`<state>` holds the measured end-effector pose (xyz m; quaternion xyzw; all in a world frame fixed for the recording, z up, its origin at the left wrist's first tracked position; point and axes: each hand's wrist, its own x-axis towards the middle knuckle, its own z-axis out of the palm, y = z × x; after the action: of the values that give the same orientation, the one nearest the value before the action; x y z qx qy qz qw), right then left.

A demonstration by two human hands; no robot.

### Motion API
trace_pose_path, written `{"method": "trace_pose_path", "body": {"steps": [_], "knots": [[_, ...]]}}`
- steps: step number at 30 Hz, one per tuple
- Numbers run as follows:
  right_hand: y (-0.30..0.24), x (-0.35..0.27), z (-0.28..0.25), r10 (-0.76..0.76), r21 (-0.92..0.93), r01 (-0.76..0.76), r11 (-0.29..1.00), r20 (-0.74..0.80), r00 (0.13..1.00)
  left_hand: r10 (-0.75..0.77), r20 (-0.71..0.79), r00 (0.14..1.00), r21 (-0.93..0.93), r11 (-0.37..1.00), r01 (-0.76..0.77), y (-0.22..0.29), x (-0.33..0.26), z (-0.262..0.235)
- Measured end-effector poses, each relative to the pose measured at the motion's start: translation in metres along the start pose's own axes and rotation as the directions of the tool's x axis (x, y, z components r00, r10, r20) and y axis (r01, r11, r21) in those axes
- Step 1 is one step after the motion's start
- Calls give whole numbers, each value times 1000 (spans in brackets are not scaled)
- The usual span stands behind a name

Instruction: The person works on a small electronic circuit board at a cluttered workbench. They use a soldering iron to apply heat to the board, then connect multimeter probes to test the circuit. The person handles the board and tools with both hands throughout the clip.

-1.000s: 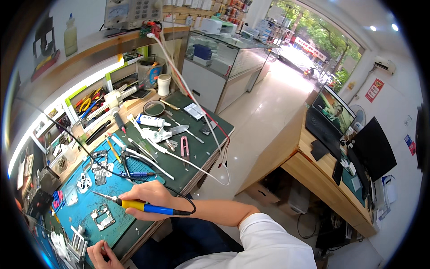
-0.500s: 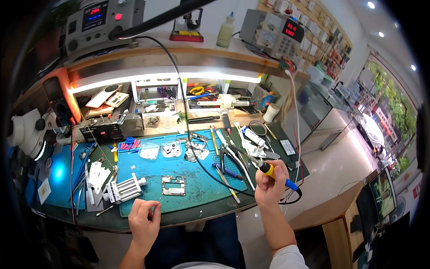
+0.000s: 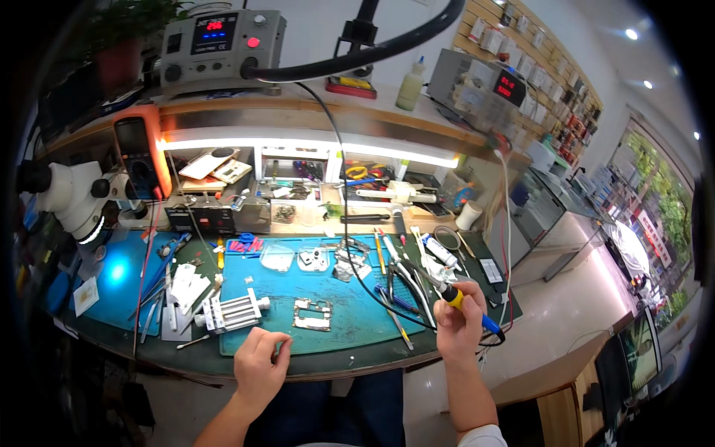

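Observation:
My right hand (image 3: 462, 319) grips a soldering iron (image 3: 452, 296) by its yellow and blue handle, above the right part of the bench. The iron's metal shaft slants up and away to the left, clear of the circuit board. Low at the bench's near edge, my left hand (image 3: 261, 363) is closed with thumb and forefinger pinched; anything between them is too small to make out. Just beyond it a phone circuit board (image 3: 312, 325) lies flat on the blue mat (image 3: 357, 331). A metal clamp fixture (image 3: 232, 313) sits left of the board.
A black cable (image 3: 345, 186) hangs from the rework station (image 3: 223, 48) side across the mat. Tweezers and pliers (image 3: 390, 283) lie right of the board. Small clear boxes (image 3: 277, 258) stand behind it. At the left is a microscope (image 3: 71, 197); a multimeter (image 3: 138, 160) leans behind.
The whole view has shifted, so the bench appears farther right and slightly lower. Both hands keep nearly the same places over the bench. The soldering iron stays in my right hand.

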<state>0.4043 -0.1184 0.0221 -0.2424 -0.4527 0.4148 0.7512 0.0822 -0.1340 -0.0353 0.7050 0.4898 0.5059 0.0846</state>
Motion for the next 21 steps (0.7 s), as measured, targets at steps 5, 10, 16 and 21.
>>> {"method": "trace_pose_path", "body": {"steps": [5, 10, 16, 21], "knots": [[-7, 11, 9, -66, -45, 68, 997, 52, 996, -3, -7, 1000, -17, 1000, 3, -2, 0, 2], [-7, 64, 35, -126, 70, 116, 991, 163, 978, 3, -11, 1000, 17, 1000, -2, -5, -1, -1], [18, 119, 63, -267, -106, 273, 956, 70, 961, -19, 10, 1000, 33, 999, 18, -3, 0, 1], [45, 118, 49, -188, -123, 179, 976, -60, 980, 0, -20, 1000, 32, 999, 1, -2, 2, 1]]}}
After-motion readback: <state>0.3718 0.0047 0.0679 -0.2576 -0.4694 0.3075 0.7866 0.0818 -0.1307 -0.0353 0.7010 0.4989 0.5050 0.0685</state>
